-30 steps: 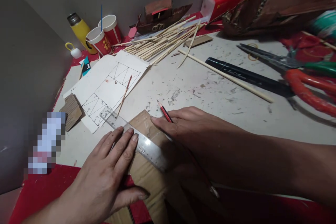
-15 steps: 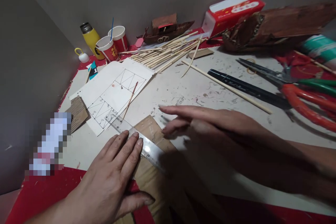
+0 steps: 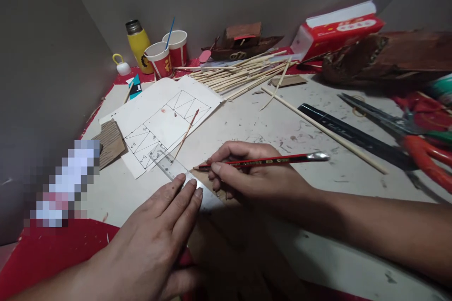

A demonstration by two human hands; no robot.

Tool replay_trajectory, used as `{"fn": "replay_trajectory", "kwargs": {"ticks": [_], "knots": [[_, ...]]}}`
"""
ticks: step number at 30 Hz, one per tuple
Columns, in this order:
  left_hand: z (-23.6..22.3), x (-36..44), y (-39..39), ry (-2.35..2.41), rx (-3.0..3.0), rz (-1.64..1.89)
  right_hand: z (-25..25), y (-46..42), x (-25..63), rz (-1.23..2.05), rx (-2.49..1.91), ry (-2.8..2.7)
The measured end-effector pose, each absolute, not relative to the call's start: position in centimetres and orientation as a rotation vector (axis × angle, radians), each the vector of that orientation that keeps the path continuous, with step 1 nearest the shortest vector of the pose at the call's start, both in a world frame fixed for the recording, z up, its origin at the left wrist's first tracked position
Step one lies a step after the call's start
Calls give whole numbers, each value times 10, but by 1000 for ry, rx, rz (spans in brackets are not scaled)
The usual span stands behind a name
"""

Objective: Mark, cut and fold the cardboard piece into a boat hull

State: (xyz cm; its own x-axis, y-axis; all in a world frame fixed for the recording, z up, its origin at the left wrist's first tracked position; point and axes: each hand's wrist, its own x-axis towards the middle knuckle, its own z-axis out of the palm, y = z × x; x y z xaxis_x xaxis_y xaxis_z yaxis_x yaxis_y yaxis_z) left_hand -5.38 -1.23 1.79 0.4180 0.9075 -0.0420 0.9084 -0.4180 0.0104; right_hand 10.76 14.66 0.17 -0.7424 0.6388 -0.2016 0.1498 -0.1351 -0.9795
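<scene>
My left hand (image 3: 160,225) lies flat with its fingers stretched over a clear ruler (image 3: 164,159), pressing it down. Beneath the ruler is a piece of brown cardboard (image 3: 222,193), mostly hidden by my hands and shadow. Pinched in my right hand (image 3: 254,174) is a red and black pencil (image 3: 268,161), its tip pointing left, close to the ruler's upper edge. Whether the tip touches the cardboard I cannot tell. Just beyond the ruler's far end lies a white sheet (image 3: 148,103) with a drawn truss-like pattern, and a thin brown-tipped stick (image 3: 187,135) rests across its edge.
Behind the sheet lie a pile of wooden sticks (image 3: 243,73), paper cups (image 3: 157,59) and a yellow bottle (image 3: 138,47). To the right are a black marker-like tube (image 3: 353,136), orange-handled scissors (image 3: 429,155) and a large brown model boat (image 3: 406,59). Corrugated cardboard (image 3: 113,143) lies left.
My right hand, earlier with fingers extended and no pencil visible, now grips a pencil beside the ruler. My left hand stays on the ruler. The view has shifted slightly.
</scene>
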Motion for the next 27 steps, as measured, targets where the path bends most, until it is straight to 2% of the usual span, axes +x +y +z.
{"fn": "replay_trajectory", "kwargs": {"ticks": [13, 19, 27], "knots": [[12, -54, -14, 1714, 2487, 116, 1, 148, 106, 1838, -793, -1904], [15, -54, -12, 1702, 2537, 89, 5, 149, 105, 1659, -761, -2142], [16, -53, -13, 1710, 2533, 74, 3, 149, 103, 1631, -740, -2195]]}}
